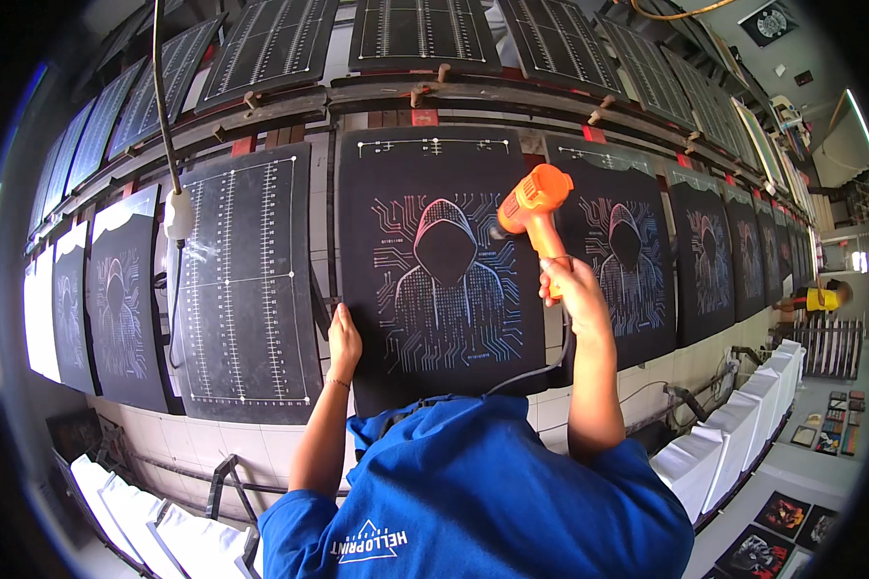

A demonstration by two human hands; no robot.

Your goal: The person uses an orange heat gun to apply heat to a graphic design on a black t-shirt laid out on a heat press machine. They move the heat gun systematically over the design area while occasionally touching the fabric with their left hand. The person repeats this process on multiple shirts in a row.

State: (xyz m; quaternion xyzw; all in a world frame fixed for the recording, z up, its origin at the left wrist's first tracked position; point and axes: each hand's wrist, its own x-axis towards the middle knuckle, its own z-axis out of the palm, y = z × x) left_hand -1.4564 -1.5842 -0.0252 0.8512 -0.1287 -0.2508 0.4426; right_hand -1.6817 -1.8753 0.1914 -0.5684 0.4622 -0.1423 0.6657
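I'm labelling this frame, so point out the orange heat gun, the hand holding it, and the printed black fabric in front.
orange heat gun (534,198), head view, body.
right hand (570,287), head view, knuckles.
printed black fabric (396,318), head view, printed area.

A long table (290,454) with white tiles on its side runs far off to the right. Black boards (246,280) lie on it in a row. More dark boards (425,29) lie in a second row behind. Low white stacks (734,425) stand beside the table. The floor (801,473) is pale. Bright light (864,125) shines at the far right.

Screen-printing workshop: rows of printed pallets (637,261)
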